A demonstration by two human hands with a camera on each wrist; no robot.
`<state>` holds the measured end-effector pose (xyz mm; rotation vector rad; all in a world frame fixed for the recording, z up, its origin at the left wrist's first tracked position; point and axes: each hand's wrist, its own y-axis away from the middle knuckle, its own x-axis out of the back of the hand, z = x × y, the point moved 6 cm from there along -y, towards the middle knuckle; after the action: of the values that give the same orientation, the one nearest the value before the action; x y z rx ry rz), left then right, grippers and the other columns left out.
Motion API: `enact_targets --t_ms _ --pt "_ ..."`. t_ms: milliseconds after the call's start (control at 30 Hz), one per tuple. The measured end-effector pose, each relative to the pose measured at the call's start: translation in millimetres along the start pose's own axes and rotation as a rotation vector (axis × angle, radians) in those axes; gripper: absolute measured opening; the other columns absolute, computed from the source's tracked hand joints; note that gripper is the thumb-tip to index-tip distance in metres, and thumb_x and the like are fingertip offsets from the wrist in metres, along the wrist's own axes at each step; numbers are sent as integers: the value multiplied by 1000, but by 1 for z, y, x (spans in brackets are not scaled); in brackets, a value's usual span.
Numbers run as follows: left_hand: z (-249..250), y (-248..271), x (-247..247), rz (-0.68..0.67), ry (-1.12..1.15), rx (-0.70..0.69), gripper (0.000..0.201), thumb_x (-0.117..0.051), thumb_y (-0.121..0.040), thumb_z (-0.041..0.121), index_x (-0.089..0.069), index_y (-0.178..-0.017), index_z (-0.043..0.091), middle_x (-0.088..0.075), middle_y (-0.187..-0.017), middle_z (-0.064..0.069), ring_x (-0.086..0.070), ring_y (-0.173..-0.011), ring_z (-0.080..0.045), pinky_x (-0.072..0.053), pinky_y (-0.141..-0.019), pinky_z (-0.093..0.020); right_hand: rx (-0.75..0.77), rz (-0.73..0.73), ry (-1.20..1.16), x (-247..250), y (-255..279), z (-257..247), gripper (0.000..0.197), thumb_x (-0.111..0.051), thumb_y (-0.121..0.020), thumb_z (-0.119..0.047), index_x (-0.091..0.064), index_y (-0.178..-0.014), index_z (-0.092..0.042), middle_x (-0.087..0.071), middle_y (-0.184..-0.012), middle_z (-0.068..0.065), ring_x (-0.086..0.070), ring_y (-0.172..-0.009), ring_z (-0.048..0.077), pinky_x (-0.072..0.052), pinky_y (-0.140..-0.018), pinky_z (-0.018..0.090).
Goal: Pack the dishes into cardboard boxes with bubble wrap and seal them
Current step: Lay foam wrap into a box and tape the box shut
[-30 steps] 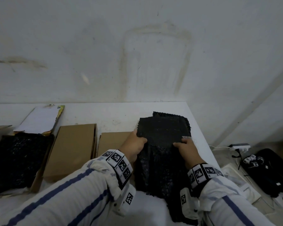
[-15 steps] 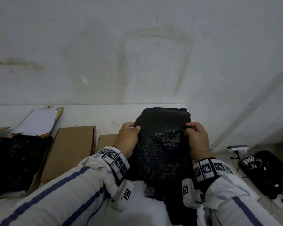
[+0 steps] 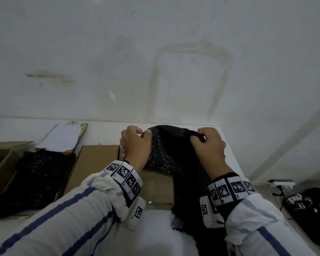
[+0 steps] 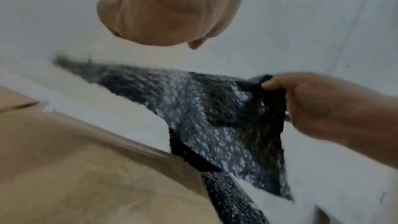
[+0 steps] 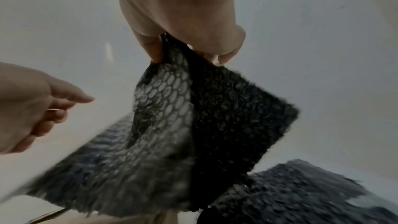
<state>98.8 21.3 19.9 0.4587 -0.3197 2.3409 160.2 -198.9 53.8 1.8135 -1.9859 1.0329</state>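
Observation:
A black bubble wrap sheet [image 3: 174, 156] hangs lifted over the flat brown cardboard box [image 3: 155, 189] near the table's right end. My right hand [image 3: 198, 139] pinches its top right corner between thumb and fingers [image 5: 150, 47]. My left hand [image 3: 140, 137] is curled at the sheet's top left edge. In the wrist views that left hand [image 4: 168, 14] has no wrap in it, and the bubble wrap [image 4: 204, 108] sags away below it, blurred. No dishes show.
A second closed cardboard box [image 3: 98, 163] lies to the left. Further left is an open box lined with black bubble wrap [image 3: 35, 180], with a clipboard of paper [image 3: 63, 137] behind it. The wall stands close behind the table. A power strip [image 3: 281, 182] and black bag [image 3: 312, 218] lie on the floor at right.
Both hands rose from the wrap lying on the box, lifting its top edge toward the wall. The left hand, which gripped the edge half a second ago, now shows no wrap in it.

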Motion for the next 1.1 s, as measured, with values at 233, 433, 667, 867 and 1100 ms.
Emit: enact_targets --t_ms 233,433,667,867,1100 --pt "-14 19 2 -590 618 516 53 -49 -89 60 -68 -97 10 -72 -88 -11 -69 -85 -30 -58 -72 -40 322 -615 -218 -67 44 -91 27 -61 -77 -13 -45 -67 -32 -61 -77 -3 -56 -74 17 -46 -69 27" --pt "-53 -7 72 -363 523 479 16 -50 -91 6 -61 -103 5 -67 -90 -14 -64 -84 -27 -54 -77 -38 369 -930 -180 -122 86 -123 20 -64 -86 -34 -66 -86 -15 -64 -98 0 -58 -92 13 -46 -85 26" --pt "-105 -26 161 -315 787 543 26 -47 -97 16 -57 -120 10 -64 -115 -15 -61 -104 -31 -50 -85 -42 -180 -682 -330 -191 69 -116 23 -67 -81 -32 -50 -86 -18 -56 -91 5 -56 -85 21 -46 -73 35" --pt "-170 -53 244 -200 654 622 26 -48 -97 19 -60 -116 7 -66 -113 -14 -61 -103 -30 -49 -89 -41 -516 -856 -646 -272 112 -159 30 -49 -79 11 -42 -73 -18 -50 -77 8 -52 -74 25 -43 -62 35" --pt "-204 -86 290 -164 -596 -80 52 -53 -86 6 -38 -135 13 -41 -133 -12 -43 -122 -31 -36 -98 -34 -277 -761 -189 -341 149 -187 25 -51 -78 6 -59 -85 -17 -59 -87 8 -56 -77 23 -45 -65 32"
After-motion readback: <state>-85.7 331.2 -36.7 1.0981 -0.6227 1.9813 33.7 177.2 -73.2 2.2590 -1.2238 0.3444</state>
